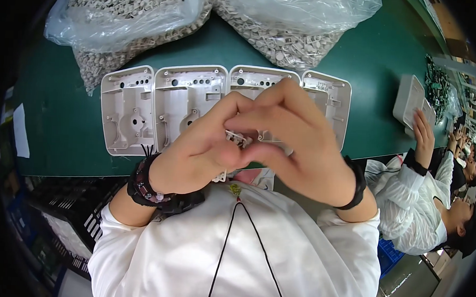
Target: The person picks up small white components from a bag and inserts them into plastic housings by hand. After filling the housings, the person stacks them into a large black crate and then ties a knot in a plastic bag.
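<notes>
Head cam looking straight down at a green work surface (64, 119) that fills most of the upper half of the shot. Both hands meet right at the center: the left hand (201, 147) and right hand (291, 137) are pressed together, fingers curled in tight, pinching a small pale plastic part (238, 138) between the fingertips, so only a sliver of it shows. Behind the hands, toward 12 o'clock, four light grey plastic housings (128, 109) lie open-side up in a neat row, edges touching, with the hands covering much of the two on the right. Further out at 11 and 1 o'clock sit two clear plastic bags (121, 21) stuffed with tiny grey pieces. A white paper slip (21, 131) hangs at the table edge around 9 o'clock. Over at 3 o'clock another person's hand (423, 136) rests on a white housing (408, 100), white sleeve, dark cuff. Dark crates (60, 204) sit under the bench near 8 o'clock. Left wrist has a beaded bracelet (143, 184), right wrist a black band (357, 183).
</notes>
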Action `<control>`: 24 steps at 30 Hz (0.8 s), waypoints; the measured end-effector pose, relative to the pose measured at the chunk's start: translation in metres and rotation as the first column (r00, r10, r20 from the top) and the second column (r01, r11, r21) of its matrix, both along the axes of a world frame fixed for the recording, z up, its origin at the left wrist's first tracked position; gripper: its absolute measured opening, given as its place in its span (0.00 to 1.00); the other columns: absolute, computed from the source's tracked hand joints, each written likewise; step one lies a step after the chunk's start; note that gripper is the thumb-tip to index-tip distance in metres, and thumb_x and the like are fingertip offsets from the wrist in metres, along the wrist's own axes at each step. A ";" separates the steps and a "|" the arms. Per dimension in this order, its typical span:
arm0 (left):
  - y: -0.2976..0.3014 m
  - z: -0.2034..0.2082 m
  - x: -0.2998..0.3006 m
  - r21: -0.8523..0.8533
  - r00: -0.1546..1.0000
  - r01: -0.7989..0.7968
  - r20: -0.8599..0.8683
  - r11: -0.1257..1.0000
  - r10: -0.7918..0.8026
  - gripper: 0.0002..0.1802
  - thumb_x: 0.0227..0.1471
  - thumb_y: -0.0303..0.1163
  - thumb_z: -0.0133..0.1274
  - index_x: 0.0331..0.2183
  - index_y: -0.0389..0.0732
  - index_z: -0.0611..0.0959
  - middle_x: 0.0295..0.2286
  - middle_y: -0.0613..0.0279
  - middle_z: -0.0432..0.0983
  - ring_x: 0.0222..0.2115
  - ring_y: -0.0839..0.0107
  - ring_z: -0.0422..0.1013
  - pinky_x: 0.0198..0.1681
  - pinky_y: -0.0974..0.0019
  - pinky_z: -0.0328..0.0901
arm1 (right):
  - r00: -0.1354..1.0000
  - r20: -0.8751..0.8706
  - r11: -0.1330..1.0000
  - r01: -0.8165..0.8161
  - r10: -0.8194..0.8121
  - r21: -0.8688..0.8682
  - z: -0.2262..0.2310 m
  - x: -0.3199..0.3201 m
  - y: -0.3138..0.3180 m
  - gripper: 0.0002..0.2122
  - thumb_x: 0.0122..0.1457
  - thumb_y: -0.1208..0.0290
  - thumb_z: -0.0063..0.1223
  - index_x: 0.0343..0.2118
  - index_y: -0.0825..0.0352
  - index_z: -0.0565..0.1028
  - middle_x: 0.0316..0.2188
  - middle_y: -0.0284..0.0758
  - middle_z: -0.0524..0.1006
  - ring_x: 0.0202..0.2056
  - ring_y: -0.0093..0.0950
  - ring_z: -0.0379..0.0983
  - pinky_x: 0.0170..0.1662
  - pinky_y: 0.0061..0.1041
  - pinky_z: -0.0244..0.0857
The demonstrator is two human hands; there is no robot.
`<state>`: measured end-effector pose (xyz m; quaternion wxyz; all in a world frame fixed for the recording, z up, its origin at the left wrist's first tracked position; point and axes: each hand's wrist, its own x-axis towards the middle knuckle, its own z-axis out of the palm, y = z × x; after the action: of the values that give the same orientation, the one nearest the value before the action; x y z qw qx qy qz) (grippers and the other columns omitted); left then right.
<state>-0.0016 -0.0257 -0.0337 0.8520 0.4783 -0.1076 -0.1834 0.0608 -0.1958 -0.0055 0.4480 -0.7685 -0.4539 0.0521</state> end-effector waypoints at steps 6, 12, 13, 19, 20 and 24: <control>0.005 0.006 -0.001 0.308 0.970 -0.153 0.230 0.939 0.082 0.22 0.55 0.41 0.49 0.43 0.34 0.67 0.34 0.63 0.66 0.33 0.79 0.65 0.34 0.76 0.60 | 0.999 0.033 0.999 0.039 -0.038 -0.015 0.015 0.006 0.003 0.10 0.42 0.82 0.58 0.30 0.69 0.74 0.27 0.34 0.67 0.29 0.29 0.66 0.30 0.23 0.61; 0.014 0.016 0.002 0.526 0.972 -0.207 0.207 0.825 0.112 0.10 0.52 0.32 0.53 0.32 0.35 0.73 0.26 0.59 0.69 0.21 0.69 0.67 0.25 0.70 0.60 | 0.968 -0.229 0.994 0.107 -0.108 -0.015 0.014 0.002 0.001 0.07 0.43 0.84 0.56 0.28 0.68 0.74 0.26 0.35 0.70 0.29 0.28 0.67 0.31 0.24 0.62; 0.014 0.018 0.002 0.598 0.974 -0.206 0.206 0.775 0.100 0.09 0.51 0.31 0.53 0.30 0.35 0.74 0.24 0.58 0.69 0.19 0.66 0.66 0.23 0.69 0.60 | 0.989 -0.112 0.996 0.093 -0.093 0.001 0.011 0.001 0.000 0.07 0.44 0.84 0.56 0.28 0.68 0.74 0.26 0.35 0.71 0.28 0.28 0.68 0.31 0.24 0.63; 0.018 0.015 0.003 0.662 0.901 -0.305 0.433 0.685 -0.017 0.08 0.50 0.31 0.53 0.26 0.36 0.74 0.19 0.57 0.67 0.18 0.62 0.64 0.22 0.69 0.58 | 0.940 -0.341 1.000 0.024 -0.020 0.008 0.010 0.000 -0.005 0.08 0.43 0.82 0.59 0.28 0.68 0.75 0.26 0.36 0.74 0.26 0.30 0.69 0.29 0.25 0.63; 0.018 0.015 0.003 0.669 0.899 -0.308 0.437 0.677 -0.022 0.09 0.51 0.32 0.52 0.25 0.36 0.74 0.19 0.58 0.67 0.18 0.64 0.64 0.22 0.69 0.58 | 0.953 -0.301 1.000 0.010 -0.015 -0.019 0.013 0.005 -0.004 0.07 0.42 0.81 0.59 0.27 0.68 0.75 0.25 0.36 0.74 0.25 0.30 0.69 0.28 0.25 0.62; 0.019 0.011 0.001 0.570 0.930 -0.343 0.321 0.747 0.181 0.12 0.53 0.34 0.50 0.24 0.36 0.73 0.19 0.61 0.66 0.18 0.71 0.64 0.22 0.72 0.57 | 0.998 0.048 0.965 0.043 -0.032 -0.260 0.010 0.041 -0.006 0.05 0.40 0.78 0.59 0.22 0.66 0.75 0.24 0.34 0.72 0.25 0.31 0.68 0.27 0.27 0.61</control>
<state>-0.0006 -0.0070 -0.0227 0.6459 0.7590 -0.0773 -0.0256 0.1019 -0.2018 0.0047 0.3339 -0.8301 -0.4381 0.0862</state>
